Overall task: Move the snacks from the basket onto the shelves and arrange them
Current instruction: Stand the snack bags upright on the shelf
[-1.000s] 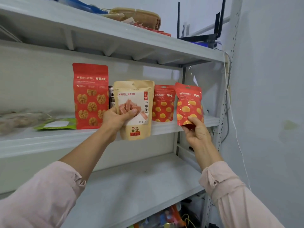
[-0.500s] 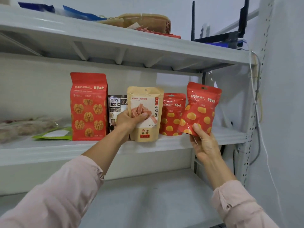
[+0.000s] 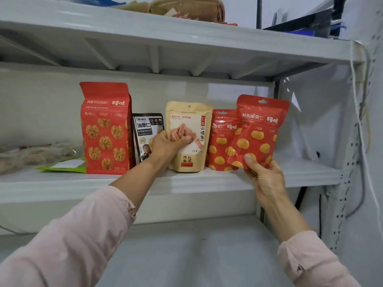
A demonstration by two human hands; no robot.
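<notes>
On the middle shelf [image 3: 306, 175] a beige snack pouch [image 3: 191, 150] stands upright, with my left hand [image 3: 165, 146] gripping its left side. My right hand [image 3: 263, 175] holds a red chestnut pouch [image 3: 259, 129] by its lower edge, tilted, just in front of a second red chestnut pouch [image 3: 219, 141] standing on the shelf. Left of the beige pouch stand a black chestnut pouch [image 3: 145, 129] and a tall red walnut bag [image 3: 103, 129].
A green packet [image 3: 64, 165] and clear-wrapped snacks [image 3: 31, 154] lie at the shelf's left. A woven basket [image 3: 186, 7] sits on the top shelf [image 3: 165, 34]. The lower shelf [image 3: 186, 245] is below my arms. Cables [image 3: 360, 121] hang along the right upright post.
The beige pouch went from hanging off the shelf's front edge to standing on the shelf. My right hand lifted the red pouch up and right, in front of the other red pouch.
</notes>
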